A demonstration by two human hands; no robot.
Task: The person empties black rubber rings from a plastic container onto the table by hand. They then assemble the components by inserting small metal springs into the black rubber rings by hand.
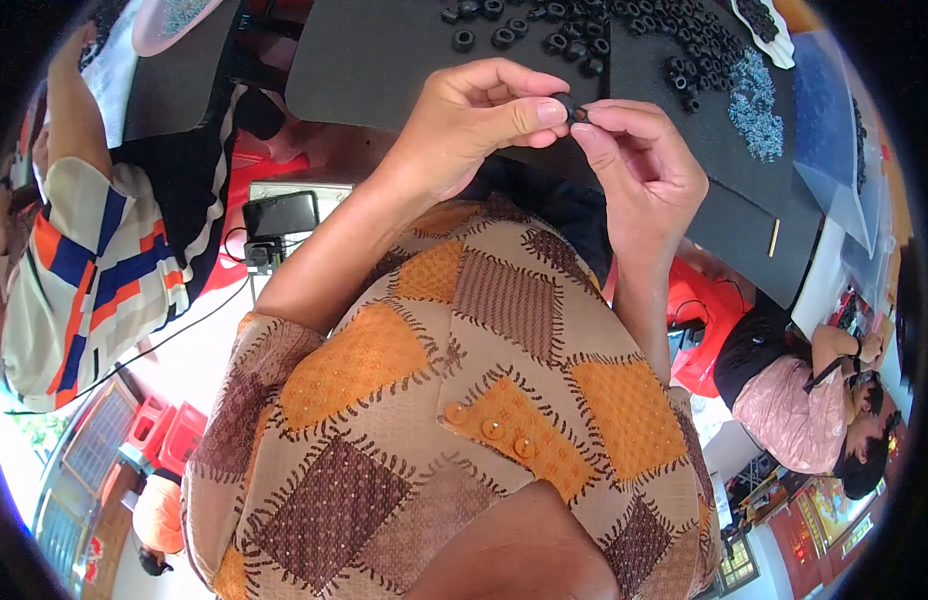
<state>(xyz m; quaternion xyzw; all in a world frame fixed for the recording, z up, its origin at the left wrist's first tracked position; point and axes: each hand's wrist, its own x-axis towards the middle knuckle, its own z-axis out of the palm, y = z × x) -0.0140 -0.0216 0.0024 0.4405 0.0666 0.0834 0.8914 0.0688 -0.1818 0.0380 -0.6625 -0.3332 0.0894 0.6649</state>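
Over the near edge of the dark table, my left hand (474,115) pinches a small black ring-shaped part (566,103) between thumb and fingers. My right hand (649,165) meets it from the other side, thumb and forefinger pinched together at the part's right end. Whatever those right fingertips grip is too small to make out. Beyond my hands lie many loose black ring-shaped parts (576,45), some showing an open hole. To their right spreads a heap of tiny blue-grey pieces (756,105).
The dark tabletop (384,60) has a thin yellow stick (774,238) at its right and a clear plastic sheet (839,140) beyond. A pale bowl (164,25) stands far left. Two people sit nearby, in a patterned top (104,270) and a pink top (789,410). A phone (282,215) lies left.
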